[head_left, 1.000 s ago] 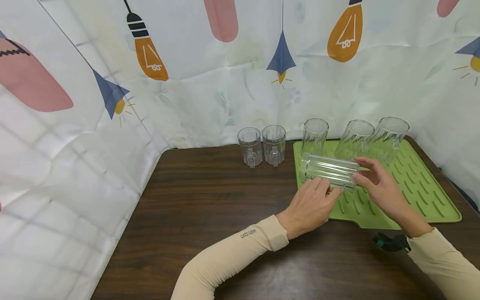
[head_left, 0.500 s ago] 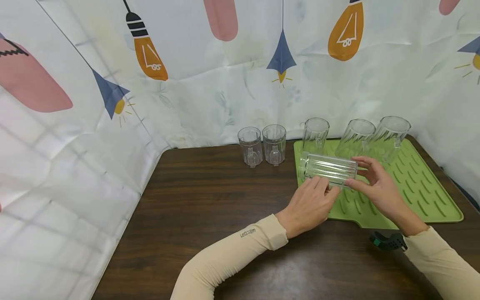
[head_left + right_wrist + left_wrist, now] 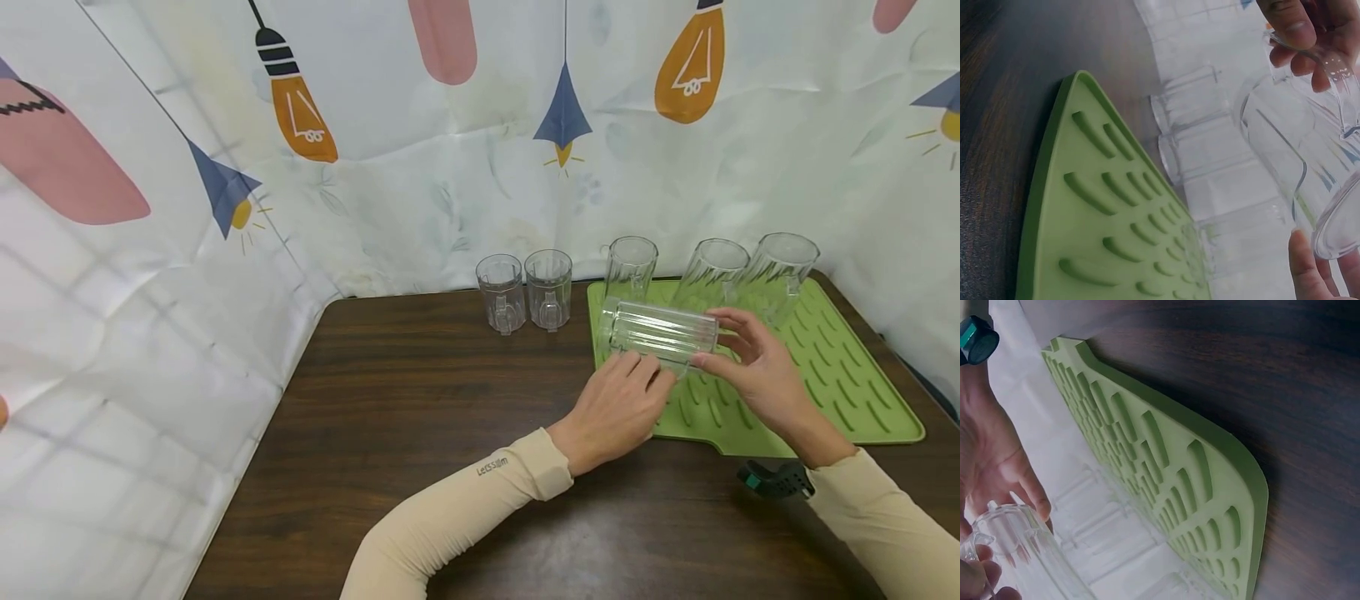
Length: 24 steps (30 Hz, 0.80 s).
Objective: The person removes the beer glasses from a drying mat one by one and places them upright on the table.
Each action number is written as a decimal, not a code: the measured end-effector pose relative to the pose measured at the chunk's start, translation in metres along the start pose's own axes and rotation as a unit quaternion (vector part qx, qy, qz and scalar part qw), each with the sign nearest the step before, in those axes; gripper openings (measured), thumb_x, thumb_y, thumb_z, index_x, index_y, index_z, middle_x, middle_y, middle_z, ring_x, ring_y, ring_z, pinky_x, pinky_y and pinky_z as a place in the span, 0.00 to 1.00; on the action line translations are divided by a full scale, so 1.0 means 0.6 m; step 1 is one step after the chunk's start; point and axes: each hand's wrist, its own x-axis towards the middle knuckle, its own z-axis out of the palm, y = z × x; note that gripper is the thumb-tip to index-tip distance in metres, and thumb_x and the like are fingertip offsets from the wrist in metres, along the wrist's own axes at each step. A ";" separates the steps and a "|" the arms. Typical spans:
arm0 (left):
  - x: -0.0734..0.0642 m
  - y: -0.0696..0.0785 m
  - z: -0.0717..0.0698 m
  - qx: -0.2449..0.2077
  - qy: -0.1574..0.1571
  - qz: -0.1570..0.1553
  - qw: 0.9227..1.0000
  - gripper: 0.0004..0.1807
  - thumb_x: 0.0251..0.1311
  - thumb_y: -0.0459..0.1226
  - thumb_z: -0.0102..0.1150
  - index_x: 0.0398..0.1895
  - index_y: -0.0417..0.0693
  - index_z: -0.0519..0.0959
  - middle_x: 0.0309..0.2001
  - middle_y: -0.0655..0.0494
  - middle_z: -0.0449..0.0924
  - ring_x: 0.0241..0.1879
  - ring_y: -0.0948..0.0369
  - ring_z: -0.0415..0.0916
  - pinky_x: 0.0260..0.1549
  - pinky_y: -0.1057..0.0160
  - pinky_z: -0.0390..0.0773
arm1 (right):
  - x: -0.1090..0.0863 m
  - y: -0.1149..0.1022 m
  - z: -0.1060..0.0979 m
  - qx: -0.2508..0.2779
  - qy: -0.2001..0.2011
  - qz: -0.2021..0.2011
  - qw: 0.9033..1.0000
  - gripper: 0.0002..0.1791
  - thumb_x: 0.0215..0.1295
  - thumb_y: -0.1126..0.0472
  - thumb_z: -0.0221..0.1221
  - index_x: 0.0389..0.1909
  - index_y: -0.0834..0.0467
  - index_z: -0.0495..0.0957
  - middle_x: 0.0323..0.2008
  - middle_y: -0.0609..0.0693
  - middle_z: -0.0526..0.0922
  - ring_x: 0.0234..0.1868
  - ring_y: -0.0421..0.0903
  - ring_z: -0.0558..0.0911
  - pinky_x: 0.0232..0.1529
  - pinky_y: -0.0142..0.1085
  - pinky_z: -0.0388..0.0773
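Note:
A clear ribbed mug lies on its side in the air above the green drying mat. My left hand curls its fingers round the mug's handle, on the near side; the right wrist view shows the handle in that grip. At the mug's right end, my right hand holds it between thumb and fingers. Behind it on the mat stand a clear mug, another mug and a third mug, partly hidden by the held mug and right hand.
Left of the mat, a shorter clear mug and a similar mug stand side by side on the dark wooden table. A patterned white curtain hangs along the table's back and left sides.
My right hand has shifted slightly left along the mug's end, its thumb now further onto it. The mug has risen a little. My left hand keeps its hold on the handle.

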 end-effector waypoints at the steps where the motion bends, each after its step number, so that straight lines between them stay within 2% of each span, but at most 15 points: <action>1: 0.000 -0.001 -0.001 0.001 0.002 0.002 1.000 0.13 0.70 0.35 0.46 0.43 0.57 0.81 0.35 0.63 0.77 0.33 0.63 0.70 0.32 0.69 0.67 | 0.000 -0.002 0.000 0.002 0.002 -0.001 1.000 0.35 0.70 0.71 0.63 0.74 0.54 0.63 0.62 0.31 0.71 0.58 0.29 0.75 0.44 0.21 0.82; 7: 0.003 -0.008 -0.009 -0.022 0.022 -0.012 0.999 0.19 0.59 0.34 0.51 0.50 0.57 0.84 0.44 0.62 0.83 0.44 0.62 0.78 0.43 0.67 0.79 | 0.001 -0.009 -0.004 0.049 0.005 -0.005 0.999 0.34 0.69 0.73 0.62 0.73 0.53 0.65 0.62 0.34 0.72 0.57 0.30 0.76 0.43 0.21 0.83; 10: 0.005 -0.012 -0.009 -0.017 0.049 -0.020 0.998 0.18 0.60 0.36 0.50 0.50 0.57 0.83 0.47 0.61 0.84 0.50 0.60 0.80 0.52 0.64 0.82 | 0.001 -0.009 -0.007 0.073 0.009 -0.007 0.997 0.33 0.69 0.73 0.62 0.72 0.53 0.66 0.62 0.35 0.72 0.57 0.30 0.77 0.43 0.20 0.83; 12: 0.006 -0.016 -0.007 -0.017 0.069 -0.032 0.997 0.16 0.62 0.39 0.51 0.50 0.56 0.82 0.47 0.59 0.84 0.53 0.58 0.80 0.53 0.62 0.82 | 0.002 -0.008 -0.009 0.079 0.014 -0.009 0.997 0.33 0.69 0.74 0.62 0.72 0.52 0.66 0.62 0.35 0.72 0.57 0.29 0.76 0.44 0.20 0.83; 17: 0.004 -0.027 -0.009 -0.040 0.098 -0.082 0.991 0.16 0.67 0.46 0.55 0.54 0.52 0.80 0.50 0.56 0.82 0.54 0.56 0.77 0.46 0.62 0.80 | 0.004 -0.010 -0.015 0.092 0.026 -0.019 0.995 0.33 0.68 0.75 0.62 0.72 0.53 0.67 0.61 0.36 0.74 0.58 0.30 0.76 0.44 0.19 0.82; 19: 0.001 -0.030 -0.010 -0.055 0.106 -0.105 0.987 0.17 0.68 0.47 0.56 0.55 0.50 0.79 0.50 0.55 0.81 0.53 0.56 0.76 0.47 0.62 0.79 | 0.005 -0.011 -0.017 0.107 0.030 -0.021 0.994 0.34 0.68 0.76 0.62 0.71 0.53 0.67 0.61 0.37 0.74 0.57 0.31 0.76 0.44 0.19 0.82; 24: -0.004 -0.037 -0.007 -0.110 0.127 -0.164 0.972 0.21 0.67 0.46 0.60 0.57 0.45 0.75 0.50 0.51 0.78 0.50 0.56 0.74 0.50 0.62 0.76 | 0.008 -0.017 -0.019 0.139 0.034 -0.022 0.989 0.34 0.67 0.77 0.61 0.72 0.53 0.67 0.61 0.38 0.75 0.58 0.32 0.77 0.43 0.20 0.83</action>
